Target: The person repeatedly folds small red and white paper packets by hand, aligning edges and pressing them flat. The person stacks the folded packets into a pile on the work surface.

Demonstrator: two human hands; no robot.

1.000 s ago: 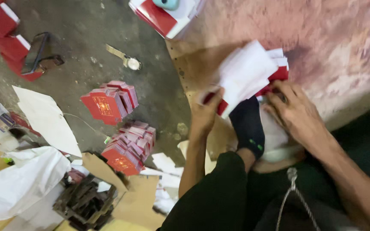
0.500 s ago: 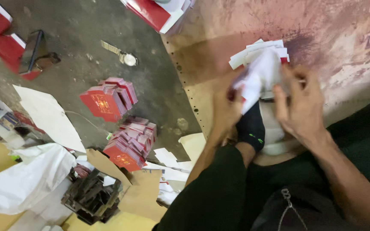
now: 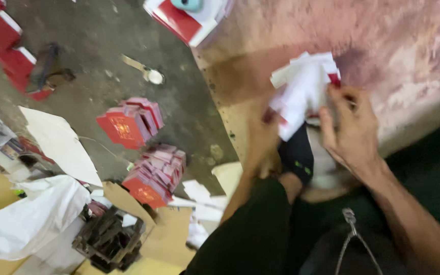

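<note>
Here your right hand (image 3: 350,127) is closed on the bundle of white paper sheets (image 3: 304,97), thumb and fingers pinching its right edge, where a sliver of red shows. Your left hand (image 3: 263,140) sits low against the bundle's lower left corner; the blur hides the fingers, so I cannot tell whether they grip the paper or merely steady it. The bundle is lifted just above the worn pinkish tabletop (image 3: 393,46), near its left edge, and right above a dark sock-like cloth (image 3: 296,155) that lies between your forearms.

Judge the sheets as light, thin and floppy: they will fan, slide over one another and crease if squeezed hard. The better hold is probably along one squared edge, thumb on top and fingers beneath, with the other hand supporting the opposite corner so the stack keeps together.

Farther out, at the tabletop's far left corner, rests a red and white box (image 3: 184,23). On the grey floor (image 3: 77,40) beyond the left edge lie two heaps of red booklets (image 3: 131,122) (image 3: 156,173), a loose white sheet (image 3: 62,145), torn brown cardboard (image 3: 166,229) and a white sack (image 3: 26,219).
</note>
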